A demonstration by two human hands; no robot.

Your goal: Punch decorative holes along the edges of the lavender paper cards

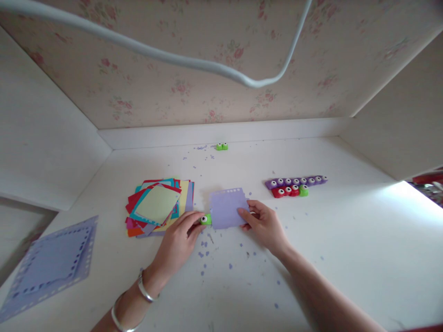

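Note:
My left hand (180, 233) pinches a small green craft hole punch (206, 220) with a white and black button on top. The punch sits against the left edge of a light purple paper square (228, 210); whether the edge is inside its slot, I cannot tell. That square has a row of punched holes along its far edge. My right hand (265, 223) grips its right edge, thumb on top and fingers beneath. Left of the square lies a stack of coloured paper (157, 205), with a pale green sheet uppermost.
Purple punches (294, 182) stand in a row at right, with red punches (285, 191) and a green punch (303, 190) before them. Two green punches (222, 146) sit near the wall. Hole-edged purple sheets (55, 260) lie at left. Purple paper bits (230, 266) are scattered about. A white cable (207, 64) hangs overhead.

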